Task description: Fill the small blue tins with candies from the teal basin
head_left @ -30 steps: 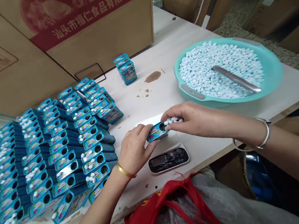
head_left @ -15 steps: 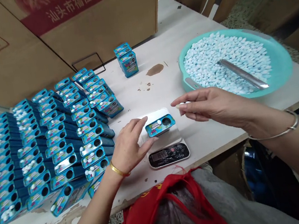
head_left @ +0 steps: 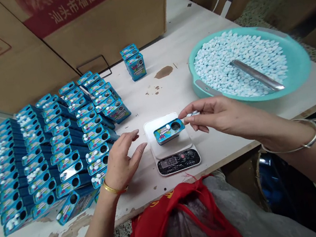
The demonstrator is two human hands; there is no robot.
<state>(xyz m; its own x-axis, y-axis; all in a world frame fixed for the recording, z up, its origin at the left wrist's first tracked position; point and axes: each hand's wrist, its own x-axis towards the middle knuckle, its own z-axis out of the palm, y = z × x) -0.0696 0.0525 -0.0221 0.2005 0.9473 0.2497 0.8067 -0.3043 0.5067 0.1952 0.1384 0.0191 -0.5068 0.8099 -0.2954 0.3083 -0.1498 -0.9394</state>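
Note:
A blue candy tin (head_left: 164, 133) with a round dark opening in its top stands on the white digital scale (head_left: 179, 163), whose display is lit. One white candy lies on the tin's top. My right hand (head_left: 212, 114) pinches several white candies (head_left: 194, 113) between thumb and fingers, right beside the tin's opening. Left of the scale, my left hand (head_left: 125, 159) hangs with thumb and fingers apart, holding nothing. Rows of similar blue tins (head_left: 60, 141) stand at the left, several with white candies on their tops.
A turquoise basin (head_left: 297, 58) of white candies (head_left: 237, 51) holds a metal scoop (head_left: 258, 75) at the right. A few blue tins (head_left: 136, 67) stand by a large cardboard box (head_left: 103, 27) at the back. A thin wire frame (head_left: 105, 63) leans there.
My left hand has drawn away from the tin, to the left and down. My right hand has shifted slightly left to the tin's opening. The scale's reading has changed.

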